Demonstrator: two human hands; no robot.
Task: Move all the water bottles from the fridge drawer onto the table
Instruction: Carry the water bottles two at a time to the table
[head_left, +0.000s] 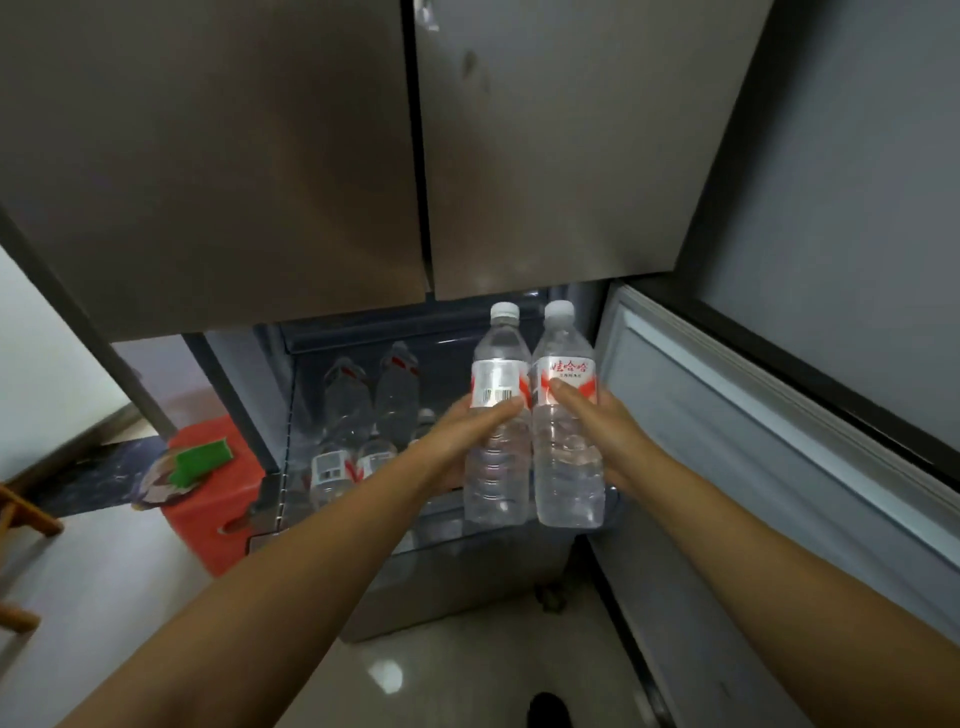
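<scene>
Two clear water bottles with white caps and red-and-white labels are held upright side by side above the open fridge drawer (291, 415). My left hand (467, 441) grips the left bottle (497, 415) around its middle. My right hand (597, 426) grips the right bottle (566, 441) the same way. Several more bottles (363, 405) lie inside the drawer, to the left of and below my left arm; part of them is hidden by that arm.
The fridge's upper doors (311, 156) are closed overhead. The lower door (779, 415) stands swung open on the right. A red stool (218, 499) with a green sponge (202, 460) sits left of the drawer. A wooden chair leg (26, 514) shows at far left. Glossy floor lies below.
</scene>
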